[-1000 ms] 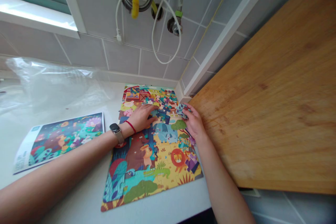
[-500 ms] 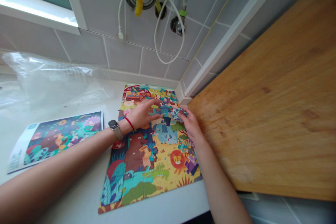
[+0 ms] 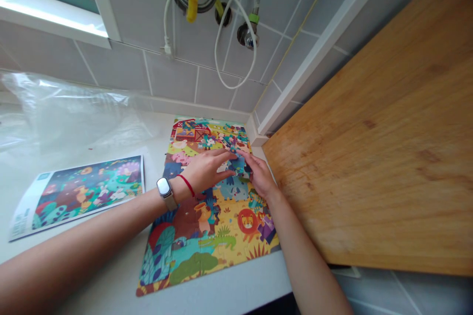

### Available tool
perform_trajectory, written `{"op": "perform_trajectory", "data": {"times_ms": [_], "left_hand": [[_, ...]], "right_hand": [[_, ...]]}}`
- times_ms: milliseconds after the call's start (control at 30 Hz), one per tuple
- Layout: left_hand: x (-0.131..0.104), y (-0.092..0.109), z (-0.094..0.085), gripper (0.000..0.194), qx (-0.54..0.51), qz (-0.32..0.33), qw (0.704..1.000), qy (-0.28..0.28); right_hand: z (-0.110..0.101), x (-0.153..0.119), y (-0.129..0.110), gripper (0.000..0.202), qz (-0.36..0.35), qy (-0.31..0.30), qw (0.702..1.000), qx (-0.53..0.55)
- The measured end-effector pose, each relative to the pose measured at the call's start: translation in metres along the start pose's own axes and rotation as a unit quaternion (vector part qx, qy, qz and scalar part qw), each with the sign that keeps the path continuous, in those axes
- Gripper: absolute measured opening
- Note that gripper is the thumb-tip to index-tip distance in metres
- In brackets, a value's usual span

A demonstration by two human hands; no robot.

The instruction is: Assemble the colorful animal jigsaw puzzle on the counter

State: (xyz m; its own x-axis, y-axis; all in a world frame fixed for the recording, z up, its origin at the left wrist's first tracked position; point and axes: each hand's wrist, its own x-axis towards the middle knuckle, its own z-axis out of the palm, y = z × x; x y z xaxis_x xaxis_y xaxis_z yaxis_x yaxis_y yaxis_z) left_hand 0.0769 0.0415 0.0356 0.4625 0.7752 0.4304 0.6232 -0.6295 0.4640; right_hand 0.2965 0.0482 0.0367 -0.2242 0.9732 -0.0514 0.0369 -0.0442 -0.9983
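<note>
A colourful animal jigsaw puzzle (image 3: 229, 214) lies on the white counter, with several loose pieces on top of it. Over its upper middle my two hands meet at a blue puzzle piece (image 3: 239, 163). My left hand (image 3: 207, 170), with a watch and a red cord at the wrist, has thumb and fingers at the piece's left side. From the right, my right hand (image 3: 261, 174) grips it, its fingertips partly hidden. Just below the hands are printed blue elephants (image 3: 232, 189). A loose purple piece (image 3: 266, 229) rests beside the lion.
A printed picture sheet (image 3: 88, 192) lies left of the puzzle, and a clear plastic bag (image 3: 77, 113) behind it. A wooden panel (image 3: 369, 157) stands close on the right. Hoses and a white cable (image 3: 236, 86) hang by the tiled wall.
My right hand has moved left with its puzzle piece, towards my left hand. My left hand has shifted slightly right and down, and its fingers now meet the piece.
</note>
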Motion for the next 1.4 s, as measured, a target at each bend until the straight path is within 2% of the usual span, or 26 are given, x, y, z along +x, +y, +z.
{"op": "perform_trajectory", "data": {"times_ms": [133, 233, 300, 400, 533, 700, 933, 1033, 1133, 1233, 1300, 1400], "left_hand": [[0.001, 0.003, -0.001, 0.038, 0.014, -0.007, 1.000, -0.026], [0.005, -0.003, -0.007, 0.037, 0.017, -0.019, 0.999, -0.046], [0.008, -0.013, -0.012, 0.040, 0.019, -0.029, 0.998, -0.060], [0.009, -0.035, -0.017, 0.050, 0.027, -0.046, 0.995, -0.084], [0.007, -0.054, -0.010, 0.067, 0.017, -0.049, 0.994, -0.098], [0.006, -0.060, -0.001, 0.060, 0.000, -0.036, 0.996, -0.084], [0.006, -0.063, 0.001, 0.055, -0.013, -0.016, 0.997, -0.073], [0.006, -0.063, 0.000, 0.054, -0.010, -0.018, 0.997, -0.068], [0.006, -0.062, -0.002, 0.058, -0.009, -0.026, 0.998, -0.057], [0.007, -0.058, -0.006, 0.066, -0.016, -0.035, 0.999, -0.033], [0.008, -0.052, -0.012, 0.071, -0.028, -0.037, 0.999, -0.010], [0.011, -0.040, -0.021, 0.073, -0.053, -0.022, 0.998, 0.015]], "right_hand": [[-0.001, -0.001, -0.004, 0.061, -0.021, -0.028, 0.996, -0.082], [-0.003, 0.000, -0.003, 0.059, -0.061, -0.012, 0.990, -0.126], [-0.006, 0.002, 0.000, 0.057, -0.061, 0.028, 0.993, -0.094], [-0.010, 0.005, 0.004, 0.065, -0.025, 0.085, 0.996, -0.021], [-0.012, 0.007, 0.004, 0.066, 0.021, 0.107, 0.992, 0.060], [-0.015, 0.009, 0.002, 0.056, 0.021, 0.129, 0.988, 0.079], [-0.018, 0.010, 0.001, 0.049, 0.040, 0.128, 0.987, 0.088], [-0.019, 0.005, -0.007, 0.049, 0.061, 0.081, 0.992, 0.078], [-0.018, -0.002, -0.013, 0.049, 0.058, -0.028, 0.998, -0.004], [-0.014, -0.009, -0.013, 0.050, 0.052, -0.125, 0.988, -0.076], [-0.009, -0.011, -0.011, 0.051, 0.064, -0.156, 0.981, -0.094], [-0.004, -0.011, -0.008, 0.049, 0.073, -0.155, 0.981, -0.095]]}}
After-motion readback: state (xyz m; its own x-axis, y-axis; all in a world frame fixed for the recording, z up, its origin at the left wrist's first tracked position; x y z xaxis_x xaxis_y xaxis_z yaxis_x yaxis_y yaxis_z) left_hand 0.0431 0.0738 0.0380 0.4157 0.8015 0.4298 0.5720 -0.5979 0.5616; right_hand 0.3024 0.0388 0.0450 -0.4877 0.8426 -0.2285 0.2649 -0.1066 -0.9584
